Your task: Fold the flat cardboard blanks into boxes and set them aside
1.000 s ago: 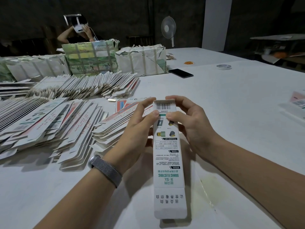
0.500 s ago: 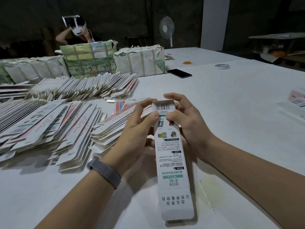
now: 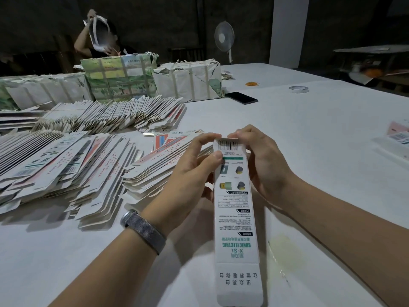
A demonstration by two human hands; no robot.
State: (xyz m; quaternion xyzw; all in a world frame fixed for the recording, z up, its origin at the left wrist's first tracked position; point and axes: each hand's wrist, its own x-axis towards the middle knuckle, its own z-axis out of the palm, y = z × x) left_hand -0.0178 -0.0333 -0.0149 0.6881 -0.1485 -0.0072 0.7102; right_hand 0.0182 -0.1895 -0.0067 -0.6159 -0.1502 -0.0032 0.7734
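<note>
A long, narrow white box (image 3: 235, 220) with green and black print and a barcode at its far end is held above the table, pointing away from me. My left hand (image 3: 192, 171) grips its far end from the left, thumb on the printed face and fingers curled over the top edge. My right hand (image 3: 265, 165) grips the same end from the right, fingertips on the top flap. The near end flap hangs open toward me. Fanned piles of flat cardboard blanks (image 3: 73, 165) lie to the left on the table.
Strapped bundles of blanks (image 3: 188, 82) stand at the back left, with a second row of blanks (image 3: 115, 116) before them. A black phone (image 3: 242, 98) and a tape roll (image 3: 298, 89) lie farther back. Finished boxes (image 3: 398, 140) sit at the right edge. A person sits behind the bundles.
Both hands have shifted up to the box's far end; the fingertips now curl over the top flap. The box has tilted slightly, its near end swinging to the right.
</note>
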